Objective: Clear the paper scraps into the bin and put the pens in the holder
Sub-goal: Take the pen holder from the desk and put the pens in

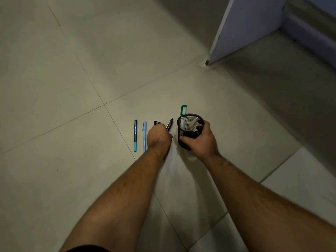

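Head view, left fingers [160,129] clamped on dark pen [169,124], right fingers [200,124] gripping holder [190,130]

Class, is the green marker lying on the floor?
No. The green marker stands in the holder, which the right hand grips.

Pale tiled floor [76,175] with thin grout lines. Lying directly on it, side by side: teal marker [135,135], light blue pen [144,136]. Near these, dark pens [157,122], partly hidden.
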Available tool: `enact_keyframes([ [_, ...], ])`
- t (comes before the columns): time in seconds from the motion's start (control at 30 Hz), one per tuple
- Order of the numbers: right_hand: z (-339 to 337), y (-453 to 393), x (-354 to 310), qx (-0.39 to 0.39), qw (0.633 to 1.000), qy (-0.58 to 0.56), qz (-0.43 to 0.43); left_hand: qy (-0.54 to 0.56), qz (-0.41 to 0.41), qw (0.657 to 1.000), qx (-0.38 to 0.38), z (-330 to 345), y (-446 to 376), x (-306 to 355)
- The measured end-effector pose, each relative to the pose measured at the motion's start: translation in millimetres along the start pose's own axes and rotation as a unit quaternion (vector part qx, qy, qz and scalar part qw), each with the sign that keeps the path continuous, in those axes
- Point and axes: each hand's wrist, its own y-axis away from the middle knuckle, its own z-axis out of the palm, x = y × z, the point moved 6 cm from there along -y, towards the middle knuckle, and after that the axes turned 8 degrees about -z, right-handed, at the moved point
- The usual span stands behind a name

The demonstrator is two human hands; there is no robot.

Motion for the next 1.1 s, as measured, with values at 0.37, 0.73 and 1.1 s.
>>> enact_keyframes([
  [0.37,4.8,-13.7,-13.3,0.019,1.000,0.005,0.022,0.528,0.011,0.849,-0.036,-69.7,0.2,30.2],
  [0.73,0.0,-14.1,-19.4,0.029,0.997,-0.070,0.018,0.383,0.072,0.913,-0.118,-47.2,17.1,46.1],
  [1.1,10.2,-5.8,-9.6,0.014,0.998,-0.060,0.000,0.125,-0.016,0.992,0.002,-15.2,-3.4,-38.4],
])
